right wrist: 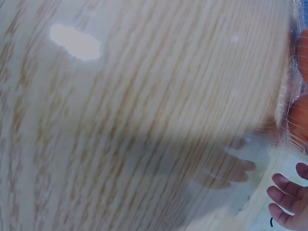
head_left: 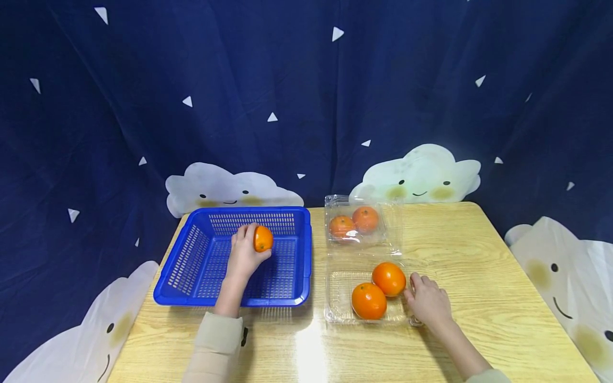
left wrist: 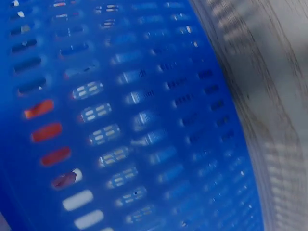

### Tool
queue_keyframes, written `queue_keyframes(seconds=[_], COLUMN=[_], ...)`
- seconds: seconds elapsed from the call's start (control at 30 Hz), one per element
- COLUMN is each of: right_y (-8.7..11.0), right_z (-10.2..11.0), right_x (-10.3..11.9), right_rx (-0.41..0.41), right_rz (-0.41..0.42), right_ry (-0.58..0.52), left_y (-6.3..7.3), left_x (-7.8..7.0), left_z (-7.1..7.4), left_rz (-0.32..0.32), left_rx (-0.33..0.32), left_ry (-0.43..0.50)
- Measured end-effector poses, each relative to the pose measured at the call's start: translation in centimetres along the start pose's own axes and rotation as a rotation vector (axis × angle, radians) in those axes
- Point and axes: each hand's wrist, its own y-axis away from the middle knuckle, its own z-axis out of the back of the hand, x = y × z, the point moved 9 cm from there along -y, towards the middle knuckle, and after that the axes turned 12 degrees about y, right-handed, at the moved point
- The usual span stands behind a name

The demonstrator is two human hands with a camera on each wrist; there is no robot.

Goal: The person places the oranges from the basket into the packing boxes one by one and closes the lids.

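Over the blue plastic basket (head_left: 304, 266), my left hand (head_left: 243, 255) grips an orange (head_left: 263, 239), with the fingers and thumb round its side. My right hand (head_left: 429, 304) is at the right edge of a clear plastic clamshell box (head_left: 339, 292), its fingers loosely bent and apart in the right wrist view. Two oranges sit in the box's near half: one orange (head_left: 369, 301) nearer me, another orange (head_left: 389, 279) beside that hand. The left wrist view holds only the basket's slotted wall (left wrist: 144, 120); that hand is outside it.
Two more orange fruits (head_left: 366, 219) show through clear plastic (head_left: 392, 234) at the back of the box; whether under or behind it I cannot tell. The wooden table (head_left: 469, 250) carries everything. A dark blue curtain (head_left: 306, 80) with clouds hangs behind.
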Motion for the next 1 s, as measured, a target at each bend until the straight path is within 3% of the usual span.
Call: queue_keyframes(seconds=[0.17, 0.53, 0.83, 1.0], right_y=[0.0, 0.0, 0.1, 0.1], right_z=[0.0, 0.0, 0.2, 0.2], right_x=[0.0, 0.0, 0.1, 0.1], right_rx=[0.010, 0.021, 0.009, 0.006], right_rz=[-0.003, -0.008, -0.009, -0.009], right_ry=[0.002, 0.000, -0.005, -0.004], left_y=[0.2, 0.1, 0.4, 0.5], left_x=[-1.3, -3.5, -6.3, -7.4], left_z=[-0.3, -1.7, -2.6, -3.2], left_rz=[-0.083, -0.120, -0.224, -0.249], left_rx=[-0.041, -0.017, -0.028, -0.026], left_ry=[0.006, 0.008, 0.033, 0.044])
